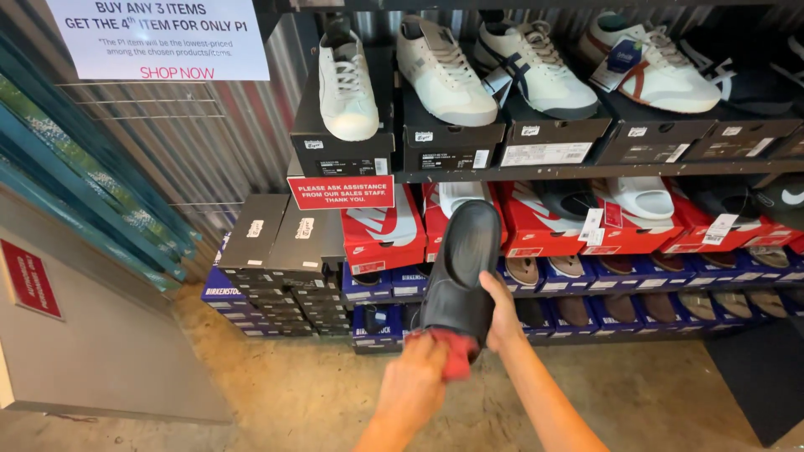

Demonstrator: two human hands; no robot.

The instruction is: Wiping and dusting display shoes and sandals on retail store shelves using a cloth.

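My right hand [503,316] grips a black slide sandal [462,264] by its heel end and holds it upright in front of the shoe shelves. My left hand [416,387] is closed on a red cloth [456,356] pressed against the lower end of the sandal. Both forearms reach up from the bottom of the view.
A rack of shelves [502,173] carries white sneakers [347,84] on black boxes above, red boxes [381,243] with slides in the middle and blue boxes [368,285] with sandals below. A stack of black boxes [280,259] stands on the left. A dark mat [762,377] lies at right.
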